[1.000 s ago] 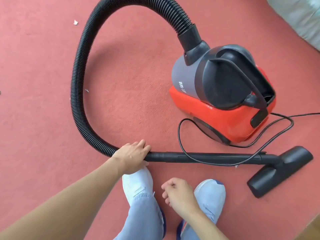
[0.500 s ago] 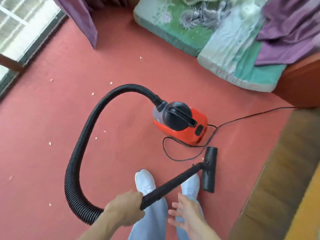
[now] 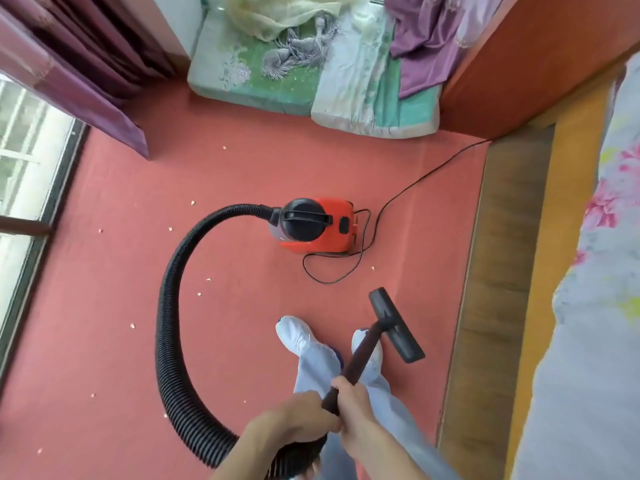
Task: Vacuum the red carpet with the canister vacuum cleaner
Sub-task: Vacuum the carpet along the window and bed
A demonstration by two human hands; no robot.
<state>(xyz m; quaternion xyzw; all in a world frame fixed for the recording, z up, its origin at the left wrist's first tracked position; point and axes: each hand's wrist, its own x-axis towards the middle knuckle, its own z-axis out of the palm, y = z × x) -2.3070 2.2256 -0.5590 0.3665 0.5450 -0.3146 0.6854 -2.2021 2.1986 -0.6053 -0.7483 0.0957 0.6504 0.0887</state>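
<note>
Both hands are on the wand (image 3: 363,351): the left hand (image 3: 298,420) has its fingers curled round the low end, where the hose (image 3: 166,323) joins, and the right hand (image 3: 353,407) grasps the tube just ahead of it, the two hands touching. The nozzle (image 3: 396,325) sits just to the right of the right shoe (image 3: 372,355); whether it rests on the carpet (image 3: 104,306) or hangs a little above it cannot be told.

The canister (image 3: 318,225) stands on the carpet beyond the feet, with its cord (image 3: 415,181) looped beside it and running off to the far right corner. The hose bends in a wide arc on the left.

Little of the cleaning looks done. Pale crumbs (image 3: 199,293) lie scattered over the left half, near the hose and towards the window (image 3: 31,161), and one more lies by the cord loop. The grip is taken and the tool is in hand, so the sweeping itself is what remains, nearly all of it by my reckoning. Whether the motor runs cannot be seen
</note>
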